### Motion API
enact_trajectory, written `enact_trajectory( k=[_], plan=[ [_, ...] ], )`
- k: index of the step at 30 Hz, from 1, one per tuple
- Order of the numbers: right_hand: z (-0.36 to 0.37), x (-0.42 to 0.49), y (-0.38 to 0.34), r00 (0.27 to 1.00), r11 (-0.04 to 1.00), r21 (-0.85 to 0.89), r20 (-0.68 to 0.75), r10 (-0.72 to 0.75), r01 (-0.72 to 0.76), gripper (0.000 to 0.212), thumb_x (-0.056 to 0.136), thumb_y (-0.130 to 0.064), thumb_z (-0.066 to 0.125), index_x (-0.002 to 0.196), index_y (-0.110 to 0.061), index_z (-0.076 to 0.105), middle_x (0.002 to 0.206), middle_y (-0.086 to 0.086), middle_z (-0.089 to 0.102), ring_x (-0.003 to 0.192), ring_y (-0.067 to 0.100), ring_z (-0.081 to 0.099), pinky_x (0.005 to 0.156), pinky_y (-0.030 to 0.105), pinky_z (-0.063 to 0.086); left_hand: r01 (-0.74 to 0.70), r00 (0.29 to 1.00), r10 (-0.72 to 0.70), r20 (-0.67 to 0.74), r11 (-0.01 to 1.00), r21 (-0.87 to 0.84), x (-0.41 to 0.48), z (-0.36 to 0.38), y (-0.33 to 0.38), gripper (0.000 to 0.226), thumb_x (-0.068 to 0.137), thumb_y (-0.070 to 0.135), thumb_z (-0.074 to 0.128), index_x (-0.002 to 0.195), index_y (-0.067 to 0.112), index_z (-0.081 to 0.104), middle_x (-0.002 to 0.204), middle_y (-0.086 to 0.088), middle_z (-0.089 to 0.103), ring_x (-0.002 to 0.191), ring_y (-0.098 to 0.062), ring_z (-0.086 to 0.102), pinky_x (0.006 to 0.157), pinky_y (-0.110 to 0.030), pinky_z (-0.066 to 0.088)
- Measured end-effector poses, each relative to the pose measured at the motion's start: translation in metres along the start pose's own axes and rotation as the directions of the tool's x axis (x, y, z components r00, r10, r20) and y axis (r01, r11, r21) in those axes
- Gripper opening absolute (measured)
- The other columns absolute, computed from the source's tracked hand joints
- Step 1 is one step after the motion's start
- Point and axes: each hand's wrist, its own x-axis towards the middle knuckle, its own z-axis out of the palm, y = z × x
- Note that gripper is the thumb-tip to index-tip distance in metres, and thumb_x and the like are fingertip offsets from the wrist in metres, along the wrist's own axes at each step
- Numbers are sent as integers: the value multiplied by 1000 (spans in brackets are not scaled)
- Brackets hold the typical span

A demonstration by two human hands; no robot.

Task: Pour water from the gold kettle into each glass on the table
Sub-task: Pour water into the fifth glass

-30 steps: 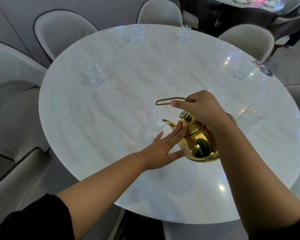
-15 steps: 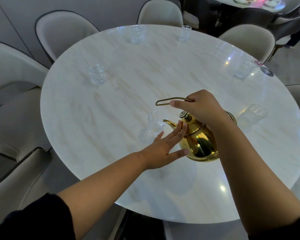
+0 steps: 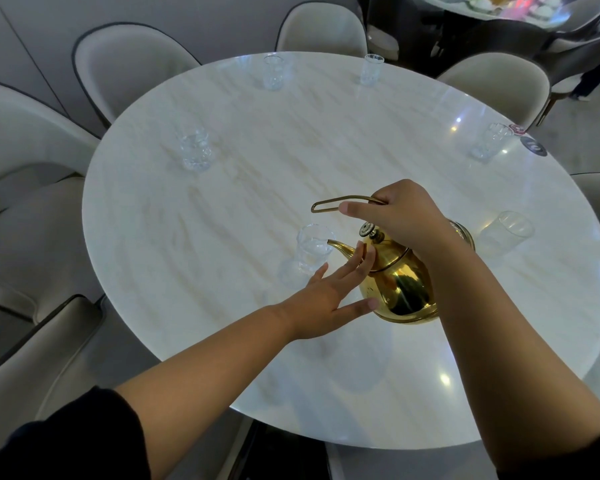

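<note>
Head view: the gold kettle (image 3: 400, 282) is tilted forward above the near right part of the round desk (image 3: 222, 209), its spout tip at the rim of the nearest glass (image 3: 311, 252).

Your right hand (image 3: 404, 216) is closed around the thin wire handle (image 3: 329, 204) above the lid knob (image 3: 368, 230); this grip carries the load. Your left hand (image 3: 329, 292) is flat and spread, fingers (image 3: 364, 259) resting against the kettle's side, holding nothing.

Handling, as a judgement:
- The kettle appears to be polished metal: rigid, smooth and likely slippery on the body. Lift by the handle only; use the flat left hand to steady the tilt.
- With water inside, expect weight that shifts toward the spout as you tip.
- The glasses are clear, probably light and fragile. A nudge from the spout could slide or topple one on the glossy desk.

Surroundings:
- A second glass (image 3: 506, 233) stands just beyond your right forearm, close to the kettle's rear. Watch it when you swing.
- Four more glasses (image 3: 194, 148) stand well apart toward the far rim.
- Chairs (image 3: 125, 60) ring the desk. Two round markers (image 3: 533, 146) lie near the far right glass.
</note>
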Motion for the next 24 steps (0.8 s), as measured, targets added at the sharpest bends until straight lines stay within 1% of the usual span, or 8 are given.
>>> enact_trajectory(
  k=[3,5,8,12,18,20,22,24],
  plan=[
    [-1,1,-1,1000,1000,1,10,-3,3,52,81,-48,66,51,-12,46,25,-8,37,29,5,37,44,20,26,-1,1000,1,-2,1000,-1,0,0,0,68,97,47,31,146,36,-16,155,14,-20,136,5,-6,114,-36,-9],
    [-1,1,-2,1000,1000,2,19,-8,8,51,81,-48,66,51,-11,46,27,-7,39,27,2,40,45,20,25,-4,1000,4,-8,1000,-6,0,0,0,68,97,47,31,146,36,-16,155,15,-20,135,6,-6,114,-36,-9],
    [-2,0,-4,1000,1000,-3,6,-12,12,52,81,-48,66,50,-12,45,30,-4,37,28,5,38,45,20,26,-4,1000,4,-10,1000,0,0,0,0,69,97,48,31,146,36,-16,155,15,-20,135,5,-6,114,-36,-9],
    [-3,-1,-4,1000,1000,-6,25,1,-1,52,82,-49,65,52,-11,45,25,-12,39,27,0,41,45,19,26,-14,1000,14,-22,1000,6,1,0,-1,68,97,48,30,146,37,-16,155,15,-20,135,6,-6,114,-36,-9],
    [-4,-4,-5,1000,1000,15,23,1,-1,51,83,-46,65,52,-11,44,25,-13,40,26,-4,41,46,20,26,-23,1000,23,-20,1000,7,1,0,-1,68,97,48,30,146,37,-16,155,15,-19,135,6,-6,114,-36,-9],
    [-4,-4,-4,1000,1000,20,19,9,-9,51,83,-47,65,52,-11,45,25,-13,41,26,-3,40,46,20,26,-24,1000,24,-19,1000,9,2,0,-1,67,97,48,30,146,37,-16,155,15,-19,135,5,-5,114,-36,-9],
    [-4,-5,-2,1000,1000,22,9,12,-12,50,82,-47,65,53,-11,47,27,-9,40,28,1,42,46,20,27,-25,999,26,-20,1000,10,2,1,-1,67,97,48,30,145,38,-15,155,15,-19,136,5,-4,114,-37,-9],
    [-3,-5,1,1000,999,31,-15,15,-14,50,82,-47,66,53,-10,48,35,-6,39,35,7,39,46,21,27,-24,1000,24,-18,1000,19,3,1,-1,68,96,51,29,145,39,-16,155,15,-19,140,2,-1,115,-37,-9]
  ],
)
